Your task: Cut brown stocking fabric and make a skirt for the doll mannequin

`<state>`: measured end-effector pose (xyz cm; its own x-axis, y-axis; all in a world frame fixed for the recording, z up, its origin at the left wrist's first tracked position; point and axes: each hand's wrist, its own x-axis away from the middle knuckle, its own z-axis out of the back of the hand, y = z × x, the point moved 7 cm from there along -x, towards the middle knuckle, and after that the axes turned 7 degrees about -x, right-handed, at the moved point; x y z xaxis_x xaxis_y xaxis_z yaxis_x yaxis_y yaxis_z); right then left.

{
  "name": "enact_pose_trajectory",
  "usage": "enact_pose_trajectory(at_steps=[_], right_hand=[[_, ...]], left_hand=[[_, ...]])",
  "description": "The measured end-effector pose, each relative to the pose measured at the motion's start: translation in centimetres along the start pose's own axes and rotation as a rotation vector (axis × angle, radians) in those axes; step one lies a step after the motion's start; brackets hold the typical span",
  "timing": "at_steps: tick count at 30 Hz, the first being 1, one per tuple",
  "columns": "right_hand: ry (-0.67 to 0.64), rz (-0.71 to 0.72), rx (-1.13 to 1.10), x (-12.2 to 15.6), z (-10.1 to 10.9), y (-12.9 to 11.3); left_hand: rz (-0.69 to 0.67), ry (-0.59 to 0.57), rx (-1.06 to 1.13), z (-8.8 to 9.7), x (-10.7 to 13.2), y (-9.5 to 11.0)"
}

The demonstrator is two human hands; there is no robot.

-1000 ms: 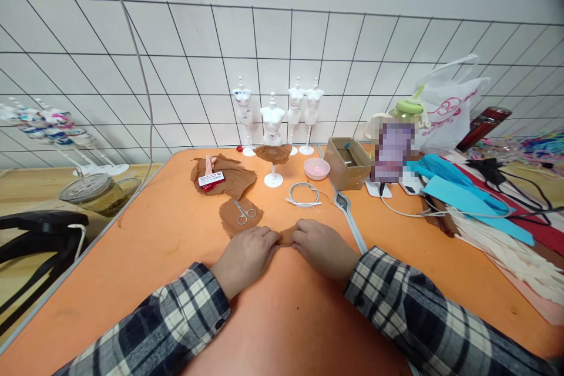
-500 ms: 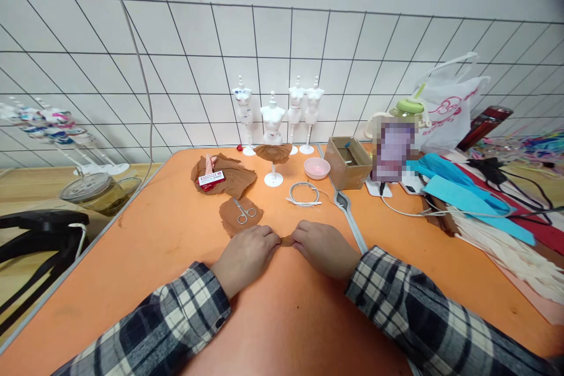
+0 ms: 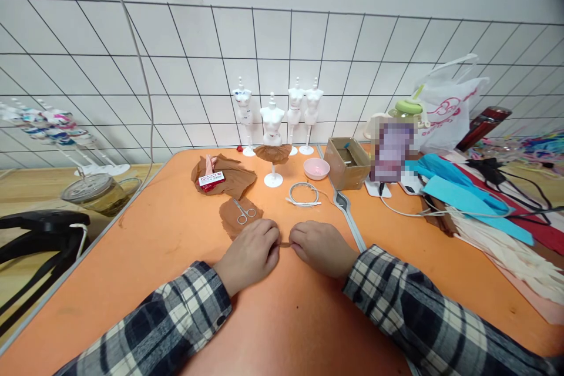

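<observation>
My left hand and my right hand rest close together on the orange table, fingers curled. Between them they pinch a small brown fabric piece, now a thin strip. Just beyond my left hand lies another brown fabric piece with small scissors on it. Farther back sits a bigger brown fabric heap with a red-and-white label. A white doll mannequin wears a brown skirt.
Three more white mannequins stand by the wire-grid wall. A pink bowl, a coiled white cord, a cardboard box and a blurred phone sit behind. Blue and cream cloth lies right; a glass jar left.
The brown piece between my hands has shrunk from a wider patch to a thin strip as my fingers folded or rolled it. Both hands moved slightly closer.
</observation>
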<state>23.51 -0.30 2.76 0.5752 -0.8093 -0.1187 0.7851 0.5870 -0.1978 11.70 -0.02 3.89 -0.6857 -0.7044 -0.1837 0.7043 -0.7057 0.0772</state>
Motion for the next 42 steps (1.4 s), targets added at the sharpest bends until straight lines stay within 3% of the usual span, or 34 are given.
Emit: enact_pose_trajectory(at_steps=[4, 11, 20, 23, 27, 29, 33, 36, 42], right_hand=[[-0.004, 0.012, 0.006, 0.2, 0.0, -0.3], [0.008, 0.044, 0.030, 0.3, 0.2, -0.4], [0.016, 0.030, 0.010, 0.3, 0.4, 0.1], [0.113, -0.041, -0.032, 0.5, 1.6, 2.6], [0.362, -0.120, -0.115, 1.2, 4.0, 5.5], [0.417, -0.008, -0.152, 1.3, 4.6, 4.3], [0.254, 0.252, -0.122, 0.8, 2.8, -0.4], [0.225, 0.261, -0.079, 0.4, 1.8, -1.7], [0.238, 0.251, -0.080, 0.5, 1.8, -1.0]], left_hand=[[-0.074, 0.077, 0.007, 0.4, 0.4, 0.6], [-0.012, 0.082, -0.082, 0.4, 0.1, 0.1], [-0.011, 0.111, -0.012, 1.1, 0.0, 0.2], [0.037, 0.120, 0.032, 1.3, 0.0, -0.9], [0.072, 0.133, 0.034, 1.7, 0.0, -1.7], [0.063, 0.135, 0.006, 1.9, 0.1, -1.4], [0.011, 0.153, -0.052, 1.9, 0.2, -0.1], [-0.012, 0.160, -0.060, 1.8, 0.3, 0.3], [-0.076, 0.131, -0.048, 1.8, 0.2, 0.7]])
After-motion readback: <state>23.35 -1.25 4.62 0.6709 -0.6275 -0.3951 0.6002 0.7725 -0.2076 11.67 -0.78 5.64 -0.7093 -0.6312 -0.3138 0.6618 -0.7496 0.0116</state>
